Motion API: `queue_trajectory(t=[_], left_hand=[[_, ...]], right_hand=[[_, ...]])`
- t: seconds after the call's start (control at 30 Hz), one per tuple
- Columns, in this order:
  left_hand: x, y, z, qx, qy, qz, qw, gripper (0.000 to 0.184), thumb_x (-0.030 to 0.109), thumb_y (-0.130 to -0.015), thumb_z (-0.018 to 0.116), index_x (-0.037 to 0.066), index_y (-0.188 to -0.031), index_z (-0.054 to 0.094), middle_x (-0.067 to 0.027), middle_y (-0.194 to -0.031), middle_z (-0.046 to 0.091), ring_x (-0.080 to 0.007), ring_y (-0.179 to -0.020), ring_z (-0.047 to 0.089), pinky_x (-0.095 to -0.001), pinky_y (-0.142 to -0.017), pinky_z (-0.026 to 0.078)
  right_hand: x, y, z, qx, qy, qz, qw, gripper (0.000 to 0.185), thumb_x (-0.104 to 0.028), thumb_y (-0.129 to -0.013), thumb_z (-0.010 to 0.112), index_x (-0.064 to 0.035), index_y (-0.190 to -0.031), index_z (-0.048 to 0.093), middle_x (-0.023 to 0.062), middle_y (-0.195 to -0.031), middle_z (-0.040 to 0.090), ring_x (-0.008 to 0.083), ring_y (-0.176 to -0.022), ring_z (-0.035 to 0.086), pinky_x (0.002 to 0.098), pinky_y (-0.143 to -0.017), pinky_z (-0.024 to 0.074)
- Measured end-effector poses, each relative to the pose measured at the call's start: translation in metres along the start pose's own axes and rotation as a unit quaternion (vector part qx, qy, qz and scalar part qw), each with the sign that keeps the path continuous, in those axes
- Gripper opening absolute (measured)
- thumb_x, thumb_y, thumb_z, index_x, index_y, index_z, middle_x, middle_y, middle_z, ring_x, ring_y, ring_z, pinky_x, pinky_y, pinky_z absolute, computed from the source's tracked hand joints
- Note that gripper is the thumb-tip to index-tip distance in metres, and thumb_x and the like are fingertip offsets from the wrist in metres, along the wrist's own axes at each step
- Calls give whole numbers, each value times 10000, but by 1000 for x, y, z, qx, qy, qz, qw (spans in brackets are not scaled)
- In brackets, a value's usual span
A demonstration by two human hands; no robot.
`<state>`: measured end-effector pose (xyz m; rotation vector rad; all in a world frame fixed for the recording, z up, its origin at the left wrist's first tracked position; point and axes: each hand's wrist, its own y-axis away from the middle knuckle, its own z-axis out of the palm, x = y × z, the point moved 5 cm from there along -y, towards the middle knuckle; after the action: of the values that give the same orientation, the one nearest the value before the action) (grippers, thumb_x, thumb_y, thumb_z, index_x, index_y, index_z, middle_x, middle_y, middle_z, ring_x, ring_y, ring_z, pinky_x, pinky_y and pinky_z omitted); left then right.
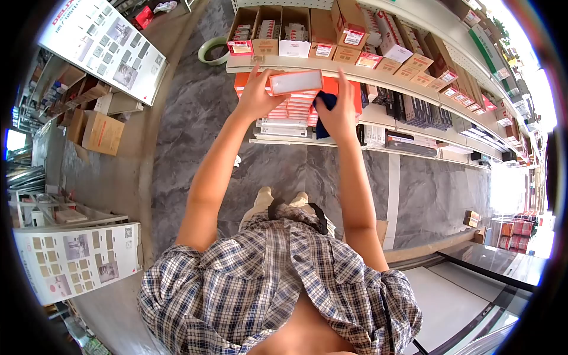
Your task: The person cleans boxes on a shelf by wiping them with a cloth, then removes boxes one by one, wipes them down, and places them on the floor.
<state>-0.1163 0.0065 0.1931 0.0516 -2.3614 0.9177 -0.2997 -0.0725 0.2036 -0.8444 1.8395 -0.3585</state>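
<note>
My left hand (pixel 259 99) is closed on the left end of a small orange-edged box (pixel 296 83) with a pale top, held tilted in front of the shelf. Closed around a dark blue cloth (pixel 323 127), my right hand (pixel 339 118) is just right of that box. Beneath and behind both hands, a stack of orange and white boxes (pixel 293 112) sits on the shelf. Some of the stack is hidden by my hands and the held box. Flat white boxes (pixel 284 131) lie lower down, near the shelf's front edge.
Open cardboard cartons (pixel 294 44) of packaged goods line the upper shelf (pixel 266 61). Dark boxes (pixel 417 112) stand on the shelf to the right. A green round basin (pixel 213 52) is on the floor at left, with a cardboard box (pixel 102 131) farther left. Display boards (pixel 106 44) flank the aisle.
</note>
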Motion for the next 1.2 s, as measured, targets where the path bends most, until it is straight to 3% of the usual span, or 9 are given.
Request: queue_trajectory(t=[0.07, 0.13, 0.23, 0.37, 0.5, 0.57, 0.77, 0.97, 1.2], left_hand=[[-6, 2, -4, -30, 14, 3, 999, 496, 182, -660, 790, 97, -1072, 527, -94, -1005, 656, -274, -1034, 587, -477, -1100, 213], [-13, 4, -7, -63, -14, 25, 998, 611, 103, -633, 792, 102, -1172, 503, -107, -1273, 496, -314, -1237, 422, -464, -1071, 272], [22, 2, -38, 26, -118, 54, 991, 612, 111, -638, 767, 129, -1187, 499, -47, -1203, 553, -230, -1183, 485, -539, -1084, 197], [38, 5, -32, -92, -300, 145, 938, 759, 99, -656, 743, 136, -1325, 385, -35, -1198, 538, -197, -1170, 490, -545, -1084, 189], [35, 14, -24, -63, -228, 68, 969, 712, 145, -677, 750, 124, -1309, 424, -29, -1103, 588, -196, -1028, 574, -496, -1084, 228], [17, 21, -10, -62, -238, 58, 968, 667, 122, -675, 739, 110, -1275, 447, -22, -1028, 608, -195, -973, 599, -508, -1073, 231], [-22, 34, 9, -23, -203, 9, 979, 547, 186, -673, 755, 95, -1161, 527, -43, -1007, 653, -181, -955, 626, -471, -1058, 273], [-51, 45, 8, -12, -194, -32, 980, 493, 173, -678, 741, 82, -1125, 554, -68, -1026, 657, -205, -973, 622, -431, -1060, 280], [-54, 40, 14, 10, -142, -23, 989, 447, 95, -680, 701, 51, -1098, 549, -110, -1041, 645, -272, -962, 615, -429, -905, 448]], right_hand=[[0, -8, 11, -36, 24, -16, 999, 564, -44, -768, 637, -84, -1289, 428, 199, -1146, 545, 408, -1079, 520, 445, -857, 465], [3, -15, 30, -140, -35, 14, 989, 641, -51, -726, 697, -115, -1304, 426, 156, -1225, 532, 361, -1152, 494, 401, -933, 434], [-1, -15, 47, -191, -23, 21, 981, 700, -62, -671, 754, -127, -1292, 436, 109, -1260, 529, 324, -1163, 502, 380, -933, 449], [-18, -5, 59, -196, 59, -51, 977, 700, -55, -646, 737, -126, -1279, 445, 86, -1225, 535, 330, -990, 586, 411, -761, 516], [-29, -10, 59, -163, 158, -125, 966, 600, -62, -704, 665, -159, -1262, 468, 56, -1119, 560, 255, -806, 640, 363, -605, 528], [-11, -8, 75, -281, 209, -125, 928, 665, -35, -668, 698, -139, -1278, 454, 61, -1215, 525, 297, -924, 607, 391, -708, 521], [11, 1, 85, -240, 95, -88, 962, 611, -28, -675, 708, -128, -1239, 496, 83, -1159, 533, 318, -1023, 564, 387, -807, 505], [-14, 6, 74, 40, 17, -79, 996, 433, 58, -632, 665, -47, -1048, 606, 129, -1099, 553, 325, -1024, 534, 397, -849, 464], [-6, 26, 130, -66, -57, -151, 985, 500, 117, -628, 580, -1, -1113, 577, 144, -1213, 549, 322, -1208, 470, 413, -1022, 385]])
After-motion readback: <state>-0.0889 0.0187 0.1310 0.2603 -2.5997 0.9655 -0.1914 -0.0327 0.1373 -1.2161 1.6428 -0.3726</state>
